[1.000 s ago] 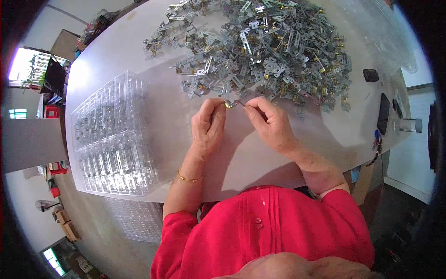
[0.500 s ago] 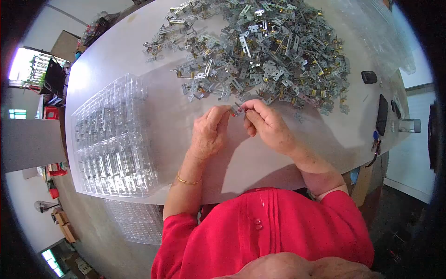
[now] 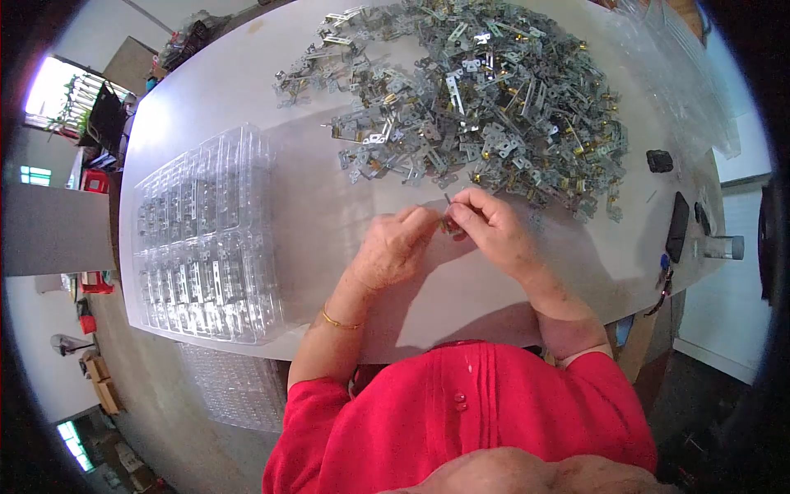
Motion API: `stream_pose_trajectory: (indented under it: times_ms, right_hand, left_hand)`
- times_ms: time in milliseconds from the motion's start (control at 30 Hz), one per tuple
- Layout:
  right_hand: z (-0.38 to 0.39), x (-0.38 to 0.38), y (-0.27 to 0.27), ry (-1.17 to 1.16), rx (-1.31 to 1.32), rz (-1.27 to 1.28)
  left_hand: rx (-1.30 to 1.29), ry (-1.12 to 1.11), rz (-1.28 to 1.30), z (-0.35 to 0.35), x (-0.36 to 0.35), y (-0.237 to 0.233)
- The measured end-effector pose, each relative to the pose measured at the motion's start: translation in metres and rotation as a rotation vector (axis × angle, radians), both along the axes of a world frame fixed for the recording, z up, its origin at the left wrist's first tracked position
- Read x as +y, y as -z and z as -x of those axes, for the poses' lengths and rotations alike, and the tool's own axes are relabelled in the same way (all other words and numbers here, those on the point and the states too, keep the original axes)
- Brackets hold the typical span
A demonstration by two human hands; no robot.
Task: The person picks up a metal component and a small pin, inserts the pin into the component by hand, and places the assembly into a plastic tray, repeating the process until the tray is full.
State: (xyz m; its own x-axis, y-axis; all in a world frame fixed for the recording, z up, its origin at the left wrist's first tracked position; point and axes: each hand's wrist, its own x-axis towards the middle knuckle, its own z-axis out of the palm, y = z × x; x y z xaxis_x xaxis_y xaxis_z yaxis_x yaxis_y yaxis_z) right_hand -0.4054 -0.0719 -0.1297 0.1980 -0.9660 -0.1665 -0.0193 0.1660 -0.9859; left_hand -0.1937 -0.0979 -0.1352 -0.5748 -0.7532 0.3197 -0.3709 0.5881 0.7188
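The left hand and right hand meet near the tabletop's near edge, fingertips pinched on one small metal part, just short of the pile of brackets. It seems the part is being fitted or checked; seating it in the clear tray at the left edge would call for a one-handed pinch

A small assembly workshop: a heap of grey stamped metal brackets with brass bits covers the far tabletop, clear plastic compartment trays stacked left, cardboard boxes on the concrete floor.
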Motion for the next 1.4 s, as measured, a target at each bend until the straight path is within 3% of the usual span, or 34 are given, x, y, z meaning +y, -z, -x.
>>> stream_pose_trajectory:
  times_ms: [167, 267, 367, 467, 567, 667, 767, 967, 1067, 1167, 1267, 1400]
  right_hand:
    - [-0.005, 0.000, 0.002, 0.182, -0.038, 0.305]
    - [-0.005, -0.002, 0.002, 0.189, 0.019, 0.476]
    - [-0.003, -0.004, -0.009, 0.089, 0.256, 0.670]
    - [-0.009, -0.002, -0.006, 0.064, 0.299, 0.704]
    - [-0.008, -0.001, -0.007, 0.076, 0.327, 0.713]
    - [-0.004, 0.001, -0.006, 0.127, 0.275, 0.566]
    - [-0.005, 0.001, -0.001, 0.263, -0.151, 0.280]
    - [-0.002, -0.004, 0.003, 0.306, -0.436, 0.058]
    - [-0.006, 0.000, 0.005, 0.262, -0.398, 0.017]
    - [-0.009, 0.002, 0.002, 0.173, -0.158, 0.101]
    - [-0.011, -0.002, 0.008, 0.228, 0.251, 0.615]
    - [-0.014, 0.009, 0.004, 0.129, 0.032, 0.315]
  left_hand:
    - [0.021, 0.006, -0.090, 0.002, 0.002, 0.005]
    - [0.119, -0.175, -0.325, 0.001, 0.000, 0.003]
    - [0.198, -0.211, -0.497, -0.001, -0.003, 0.002]
    - [0.197, -0.177, -0.541, 0.000, -0.003, 0.004]
    - [0.336, -0.129, -0.853, -0.001, -0.004, -0.004]
    - [0.955, -0.069, -1.292, 0.002, 0.000, -0.011]
    - [1.032, 0.185, -1.135, -0.015, -0.020, 0.014]
    - [0.776, 0.064, -0.721, 0.001, -0.008, 0.001]
    - [0.765, 0.069, -0.695, 0.000, -0.011, 0.016]
    - [0.825, 0.025, -0.744, -0.004, -0.015, 0.015]
    - [0.725, -0.044, -0.712, -0.005, -0.015, 0.017]
    - [0.646, -0.157, -0.824, 0.000, -0.005, 0.007]
